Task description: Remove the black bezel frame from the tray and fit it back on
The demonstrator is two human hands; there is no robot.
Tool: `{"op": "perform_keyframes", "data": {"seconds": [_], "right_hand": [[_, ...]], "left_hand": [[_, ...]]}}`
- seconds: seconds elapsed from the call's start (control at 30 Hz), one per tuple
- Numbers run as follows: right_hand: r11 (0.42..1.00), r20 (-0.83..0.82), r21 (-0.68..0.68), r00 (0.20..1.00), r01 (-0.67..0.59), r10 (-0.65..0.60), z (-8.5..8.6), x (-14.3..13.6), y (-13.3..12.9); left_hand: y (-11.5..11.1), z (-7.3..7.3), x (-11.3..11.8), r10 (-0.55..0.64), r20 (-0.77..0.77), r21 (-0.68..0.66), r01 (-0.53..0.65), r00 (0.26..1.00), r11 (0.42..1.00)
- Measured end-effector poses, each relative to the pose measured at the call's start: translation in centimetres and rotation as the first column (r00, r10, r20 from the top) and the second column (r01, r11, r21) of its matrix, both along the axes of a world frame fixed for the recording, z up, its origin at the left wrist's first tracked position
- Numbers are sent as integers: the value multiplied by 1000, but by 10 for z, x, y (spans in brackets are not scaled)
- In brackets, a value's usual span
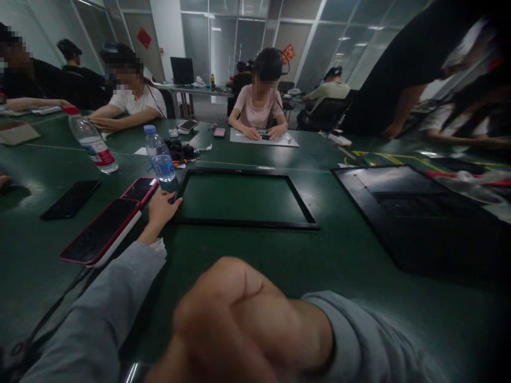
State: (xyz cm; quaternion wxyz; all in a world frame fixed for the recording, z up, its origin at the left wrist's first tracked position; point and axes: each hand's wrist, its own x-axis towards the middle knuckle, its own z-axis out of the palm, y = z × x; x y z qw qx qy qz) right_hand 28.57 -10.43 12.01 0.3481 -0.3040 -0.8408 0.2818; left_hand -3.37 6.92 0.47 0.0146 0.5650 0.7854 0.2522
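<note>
A thin black rectangular frame (pixel 247 223), like a screen bezel, lies flat on the green table with the tabletop showing through it. My left hand (pixel 162 210) is closed on its left side, thumb and fingers at the bar. Close to the camera, my right hand (pixel 235 324) is bent into a fist in front of the frame, slightly blurred. Its fingertips are hidden, so I cannot make out what they hold. To the right of the frame rests a large black panel (pixel 403 213) with a glossy upper part.
A clear bottle with a blue cap (pixel 162 162) stands just beyond my left hand. Farther left are a red-capped bottle (pixel 96 149), a black phone (pixel 72 199) and a red-edged device (pixel 98 231). Across the green table (pixel 359 319), a person (pixel 261 103) works at a light mat.
</note>
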Motion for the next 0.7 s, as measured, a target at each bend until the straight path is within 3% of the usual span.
{"op": "perform_keyframes", "data": {"seconds": [0.13,0.27,0.37,0.47,0.5,0.57,0.7], "right_hand": [[986,20,137,995,92,-96,-17,28,93],[902,60,357,957,244,-283,-56,79,146],[742,101,491,816,457,-569,-87,137,179],[540,26,476,603,694,-797,-112,199,213],[499,10,450,555,741,-832,-119,216,224],[486,23,363,514,795,-858,-132,242,242],[596,126,278,587,753,-800,-151,256,259]], "left_hand": [[-1,3,3,3,-18,-21,-3,1000,1000],[-1,2,3,2,-22,-20,-3,1000,1000],[-1,1,2,1,-20,-9,-1,1000,1000],[0,-1,0,-11,-20,1,11,1000,1000],[0,-1,-1,-12,-23,4,12,1000,1000],[1,-2,-2,-11,-27,9,12,1000,1000],[1,-3,-2,-16,-20,34,17,1000,999]]}}
